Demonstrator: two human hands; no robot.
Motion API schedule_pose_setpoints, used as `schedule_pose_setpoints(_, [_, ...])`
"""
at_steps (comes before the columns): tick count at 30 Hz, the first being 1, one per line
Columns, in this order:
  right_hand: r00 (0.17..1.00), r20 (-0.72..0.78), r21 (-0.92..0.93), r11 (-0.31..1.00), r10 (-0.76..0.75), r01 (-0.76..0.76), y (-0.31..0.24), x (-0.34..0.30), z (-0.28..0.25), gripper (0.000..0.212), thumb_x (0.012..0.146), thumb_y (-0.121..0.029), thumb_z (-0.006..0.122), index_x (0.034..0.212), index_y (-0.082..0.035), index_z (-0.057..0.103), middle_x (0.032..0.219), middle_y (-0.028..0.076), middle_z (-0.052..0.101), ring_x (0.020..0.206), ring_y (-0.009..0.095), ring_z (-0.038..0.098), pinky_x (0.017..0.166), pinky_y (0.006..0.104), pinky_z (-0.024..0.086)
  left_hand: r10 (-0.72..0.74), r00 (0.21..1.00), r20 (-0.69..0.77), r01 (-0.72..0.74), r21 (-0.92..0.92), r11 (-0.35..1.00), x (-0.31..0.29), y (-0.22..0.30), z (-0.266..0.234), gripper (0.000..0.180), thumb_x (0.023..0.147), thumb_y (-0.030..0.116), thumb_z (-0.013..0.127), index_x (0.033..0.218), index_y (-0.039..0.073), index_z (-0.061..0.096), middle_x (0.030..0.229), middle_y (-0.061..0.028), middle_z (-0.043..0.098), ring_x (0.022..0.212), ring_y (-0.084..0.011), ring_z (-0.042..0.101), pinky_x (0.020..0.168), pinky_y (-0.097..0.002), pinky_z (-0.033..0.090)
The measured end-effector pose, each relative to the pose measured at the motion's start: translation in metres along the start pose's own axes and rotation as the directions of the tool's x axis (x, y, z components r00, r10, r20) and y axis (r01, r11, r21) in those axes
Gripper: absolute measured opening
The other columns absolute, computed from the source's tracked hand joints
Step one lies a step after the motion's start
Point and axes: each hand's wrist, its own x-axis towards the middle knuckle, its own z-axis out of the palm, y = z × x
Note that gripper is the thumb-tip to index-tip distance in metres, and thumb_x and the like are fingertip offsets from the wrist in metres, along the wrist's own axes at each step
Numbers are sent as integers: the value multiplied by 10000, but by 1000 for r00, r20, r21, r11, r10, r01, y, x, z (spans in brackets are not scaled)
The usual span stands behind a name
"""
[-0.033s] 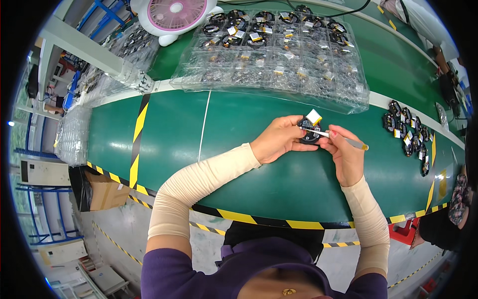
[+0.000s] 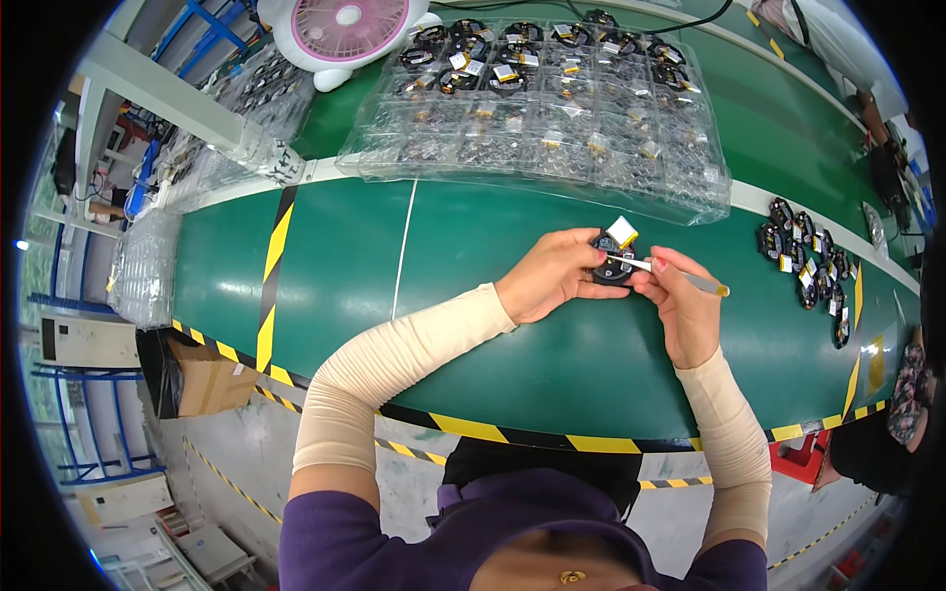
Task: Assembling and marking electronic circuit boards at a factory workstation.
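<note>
Above the green workbench [image 2: 512, 364], my left hand [image 2: 554, 276] grips a round black electronic module [image 2: 613, 268] by its left and lower edge. A small white battery pouch [image 2: 622, 231] with a yellow edge sticks up from the module's far side. My right hand [image 2: 683, 303] is closed around slim metal tweezers [image 2: 702, 284] in a pen-like hold. Their pale tip points left and rests over the module's face, close to my left thumb. Whether the tip touches a part there is too small to tell.
Stacked clear plastic trays [image 2: 532, 128] with similar modules stand at the back. A cluster of loose modules [image 2: 808, 251] lies to the right. A pink and white fan [image 2: 347, 39] is at the back left. Black and yellow tape [image 2: 532, 438] marks the near edge.
</note>
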Motion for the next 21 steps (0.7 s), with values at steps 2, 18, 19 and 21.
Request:
schedule_pose_setpoints(2, [1000, 1, 8, 1000, -7, 7, 1, 0, -1, 240, 852, -62, 559, 1054, 67, 565, 897, 141, 620, 782, 198, 635, 721, 277, 522, -7, 1000, -20, 7, -10, 1000, 0, 2, 4, 301, 934, 136, 384, 1166, -48, 439, 1136, -154, 527, 1046, -258, 557, 921, -445, 470])
schedule_pose_setpoints(18, [999, 15, 38, 999, -31, 31, 3, -2, 1, 271, 862, -107, 579, 1073, 56, 537, 907, 110, 608, 801, 191, 626, 731, 279, 507, 15, 998, -54, -20, -100, 995, 2, -2, 0, 395, 960, 296, 378, 1137, -49, 450, 1118, -179, 546, 1024, -263, 573, 905, -435, 482])
schedule_pose_setpoints(19, [999, 15, 38, 999, -31, 31, 3, -2, 1, 271, 862, -107, 579, 1073, 56, 537, 907, 110, 608, 801, 191, 626, 731, 279, 507, 15, 998, -54, -21, -100, 995, 2, -2, 0, 395, 960, 296, 378, 1137, -49, 450, 1118, -179, 546, 1024, -263, 573, 905, -435, 482])
schedule_pose_setpoints(21, [999, 12, 34, 999, -37, 37, 3, -2, 1, 269, 861, -104, 578, 1075, 54, 537, 909, 112, 611, 801, 193, 628, 736, 282, 507, 18, 999, -43, -22, -96, 995, 1, -1, 0, 391, 959, 296, 381, 1137, -46, 453, 1113, -175, 548, 1023, -259, 573, 907, -433, 481])
